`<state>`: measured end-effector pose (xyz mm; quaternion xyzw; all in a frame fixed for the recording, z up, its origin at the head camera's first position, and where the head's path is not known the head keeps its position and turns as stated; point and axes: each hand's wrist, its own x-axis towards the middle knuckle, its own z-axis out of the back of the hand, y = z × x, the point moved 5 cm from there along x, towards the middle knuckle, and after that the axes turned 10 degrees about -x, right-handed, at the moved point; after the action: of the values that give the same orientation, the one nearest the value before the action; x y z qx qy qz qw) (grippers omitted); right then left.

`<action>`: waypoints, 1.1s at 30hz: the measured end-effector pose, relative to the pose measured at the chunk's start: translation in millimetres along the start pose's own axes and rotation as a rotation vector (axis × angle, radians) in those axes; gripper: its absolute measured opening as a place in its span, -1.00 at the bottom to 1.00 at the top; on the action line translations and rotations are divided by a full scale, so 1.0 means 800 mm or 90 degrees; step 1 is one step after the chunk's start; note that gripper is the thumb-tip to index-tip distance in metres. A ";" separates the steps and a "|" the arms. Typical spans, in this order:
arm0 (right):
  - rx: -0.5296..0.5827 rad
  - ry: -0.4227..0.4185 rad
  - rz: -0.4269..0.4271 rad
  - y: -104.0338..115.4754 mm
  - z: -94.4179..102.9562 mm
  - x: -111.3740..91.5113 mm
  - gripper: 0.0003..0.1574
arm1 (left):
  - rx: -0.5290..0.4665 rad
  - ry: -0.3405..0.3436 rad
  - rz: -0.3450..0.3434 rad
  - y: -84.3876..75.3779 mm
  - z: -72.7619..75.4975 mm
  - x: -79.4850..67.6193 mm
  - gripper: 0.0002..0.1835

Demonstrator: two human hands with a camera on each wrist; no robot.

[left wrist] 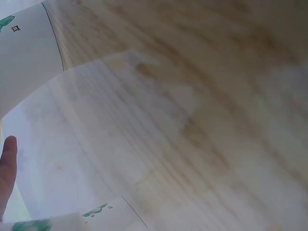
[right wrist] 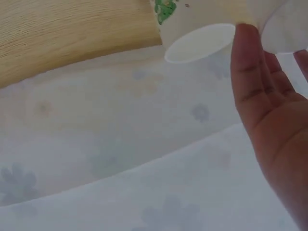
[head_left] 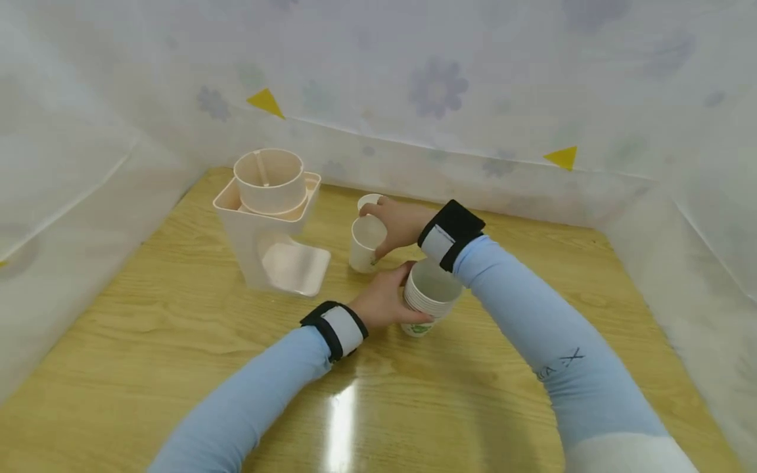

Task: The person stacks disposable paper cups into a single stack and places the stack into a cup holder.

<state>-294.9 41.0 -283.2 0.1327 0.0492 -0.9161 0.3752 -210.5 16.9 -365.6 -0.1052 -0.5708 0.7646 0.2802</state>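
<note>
My left hand grips a nested stack of white paper cups with a green print near the base. Over a single paper cup, just left of the stack, my right hand curls with its thumb and fingers around the rim. Directly behind that cup stands another paper cup, partly hidden by my fingers. In the right wrist view, my right hand holds one cup beside the other cup. A fingertip and parts of printed cups edge the left wrist view.
A pale cream cup dispenser with a round open tube on top and a flat tray at its front stands to the left. Flower-printed white sheeting surrounds the wooden table.
</note>
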 end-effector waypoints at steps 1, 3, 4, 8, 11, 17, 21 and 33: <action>0.008 -0.014 0.002 -0.001 0.006 -0.005 0.02 | -0.008 0.001 0.001 0.001 0.001 0.000 -0.11; 0.019 -0.047 -0.010 -0.004 0.019 -0.017 0.03 | -0.015 -0.003 0.000 0.002 0.004 0.000 -0.12; 0.024 -0.065 -0.020 -0.008 0.025 -0.023 0.03 | -0.018 -0.003 -0.001 0.003 0.005 -0.001 -0.12; 0.071 -0.110 -0.067 -0.024 0.043 -0.056 -0.01 | -0.022 -0.012 -0.002 0.011 0.013 -0.001 -0.12; 0.088 -0.127 -0.097 -0.042 0.046 -0.078 -0.01 | -0.028 -0.018 0.002 0.019 0.021 -0.002 -0.12; 0.058 -0.121 -0.158 -0.072 0.039 -0.114 -0.01 | -0.027 -0.034 0.007 0.025 0.034 -0.005 -0.11; -0.003 -0.094 -0.178 -0.082 0.030 -0.132 -0.03 | -0.019 -0.038 0.011 0.027 0.040 -0.006 -0.10; -0.035 -0.033 -0.143 -0.073 0.012 -0.162 -0.13 | -0.017 -0.043 0.020 0.028 0.050 -0.007 -0.11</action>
<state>-249.0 168.3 -238.6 0.0926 0.0791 -0.9537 0.2749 -231.8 -23.1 -374.4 -0.0916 -0.5883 0.7644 0.2475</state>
